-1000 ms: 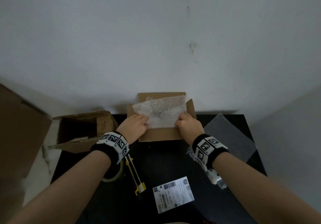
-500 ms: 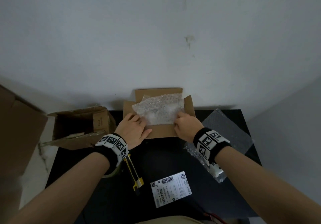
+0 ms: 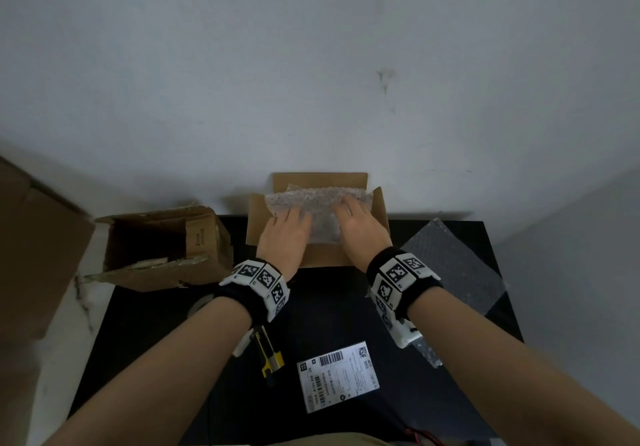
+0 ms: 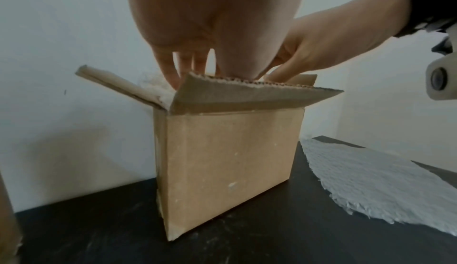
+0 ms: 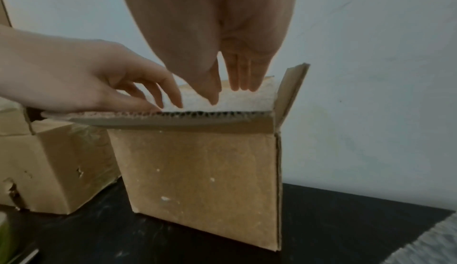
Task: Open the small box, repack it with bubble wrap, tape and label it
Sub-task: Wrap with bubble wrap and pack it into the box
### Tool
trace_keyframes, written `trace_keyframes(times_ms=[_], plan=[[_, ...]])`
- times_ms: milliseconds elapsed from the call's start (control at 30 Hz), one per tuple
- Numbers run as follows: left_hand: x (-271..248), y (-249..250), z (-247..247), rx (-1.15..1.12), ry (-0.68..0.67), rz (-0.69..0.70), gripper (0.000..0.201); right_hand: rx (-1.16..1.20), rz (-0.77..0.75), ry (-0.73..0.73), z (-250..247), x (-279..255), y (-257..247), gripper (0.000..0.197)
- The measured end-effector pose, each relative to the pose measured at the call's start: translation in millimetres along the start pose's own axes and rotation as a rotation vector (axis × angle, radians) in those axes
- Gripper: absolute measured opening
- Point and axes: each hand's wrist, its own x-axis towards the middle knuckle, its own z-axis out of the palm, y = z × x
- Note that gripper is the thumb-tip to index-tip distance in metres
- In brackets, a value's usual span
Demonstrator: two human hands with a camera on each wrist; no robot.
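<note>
We press the bubble wrap down into the open small box at the table's far edge by the wall, our left hand and right hand both flat with fingers straight; the label lies near us

head: high, looking forward and down over black table toward wall | left wrist: low, close, faces small box from its left-front | right wrist: low, close, right-front | shared: box, both hands
</note>
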Motion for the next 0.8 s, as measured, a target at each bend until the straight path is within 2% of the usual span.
trace_keyframes(times_ms=[267, 367, 500, 667, 733, 800], plan=[[6, -9, 19, -0.157, -0.101, -0.001, 0.075, 0.112, 0.111, -0.138, 13, 9, 12, 0.054], [16, -15, 20, -0.2, -0.135, -0.008, 0.074, 0.185, 0.13, -0.182, 15, 16, 17, 0.054], [26, -19, 17, -0.168, -0.264, -0.072, 0.077, 0.205, 0.139, -0.287, 16, 26, 24, 0.049], [34, -14, 18, -0.043, -0.313, -0.121, 0.072, 0.15, 0.111, -0.418, 15, 25, 28, 0.061], [36, -16, 20, -0.057, -0.316, -0.111, 0.074, 0.136, 0.123, -0.41, 17, 23, 27, 0.065], [36, -18, 19, -0.059, -0.303, -0.096, 0.073, 0.184, 0.127, -0.335, 18, 22, 25, 0.063]])
